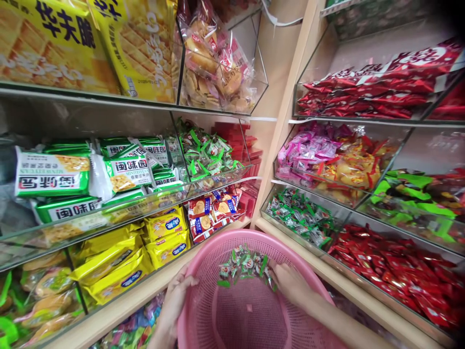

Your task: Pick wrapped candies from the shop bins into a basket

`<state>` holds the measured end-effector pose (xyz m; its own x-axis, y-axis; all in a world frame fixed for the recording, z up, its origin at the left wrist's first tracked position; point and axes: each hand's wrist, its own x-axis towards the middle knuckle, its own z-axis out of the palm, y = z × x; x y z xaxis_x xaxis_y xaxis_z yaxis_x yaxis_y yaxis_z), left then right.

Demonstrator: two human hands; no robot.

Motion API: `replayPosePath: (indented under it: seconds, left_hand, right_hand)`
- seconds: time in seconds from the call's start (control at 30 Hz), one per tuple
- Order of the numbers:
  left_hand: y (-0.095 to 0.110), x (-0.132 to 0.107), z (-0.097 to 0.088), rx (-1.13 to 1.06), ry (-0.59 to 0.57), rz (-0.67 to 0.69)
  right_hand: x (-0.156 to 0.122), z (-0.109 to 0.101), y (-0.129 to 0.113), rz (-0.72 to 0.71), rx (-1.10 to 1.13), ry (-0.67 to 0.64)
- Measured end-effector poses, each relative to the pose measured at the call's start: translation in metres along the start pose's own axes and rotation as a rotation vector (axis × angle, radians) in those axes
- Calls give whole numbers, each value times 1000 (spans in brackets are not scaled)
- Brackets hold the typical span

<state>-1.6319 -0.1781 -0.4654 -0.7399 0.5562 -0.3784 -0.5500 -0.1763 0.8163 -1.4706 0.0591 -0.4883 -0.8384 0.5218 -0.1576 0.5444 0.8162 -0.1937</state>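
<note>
A round pink plastic basket (198, 252) with perforated walls stands tilted toward me against the lower shelf edge. My left hand (179, 289) grips its left rim, thumb over the inside. Within the basket, my right hand (289, 282) is closed at the right end of a cluster of small wrapped candies (245, 264) in clear and green wrappers. The candies lie across the far inner wall. My right fingertips are partly hidden by the wrappers. Similar green-wrapped candies (300, 213) fill a clear bin just beyond the basket, to the right.
Clear-fronted shelf bins meet in a corner ahead. On the left are green cracker packs (125, 169), yellow packs (123, 261) and red-blue biscuit packs (214, 213). Red-wrapped sweets (395, 271) and pink-wrapped sweets (308, 150) fill bins on the right. Colourful sweets (134, 325) lie below the left shelf.
</note>
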Motion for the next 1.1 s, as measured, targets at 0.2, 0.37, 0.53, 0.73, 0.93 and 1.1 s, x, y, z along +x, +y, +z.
replayPosePath:
  seconds: [0.2, 0.37, 0.53, 0.73, 0.93, 1.1]
  left_hand:
    - [-3, 1, -3, -10, 6, -14]
    - [-5, 4, -6, 9, -20, 19]
    - [-8, 8, -12, 44, 9, 68]
    - [-7, 10, -18, 137, 114, 114]
    - [-4, 9, -18, 140, 31, 130]
    - [-5, 11, -19, 141, -20, 154]
  right_hand:
    - [-8, -1, -7, -67, 20, -21]
    - [-5, 14, -1, -91, 76, -25]
    - [3, 21, 5, -108, 77, 15]
    - [7, -68, -28, -170, 62, 195]
    - [20, -197, -98, -607, 208, 656]
    - [51, -237, -140, -841, 112, 746]
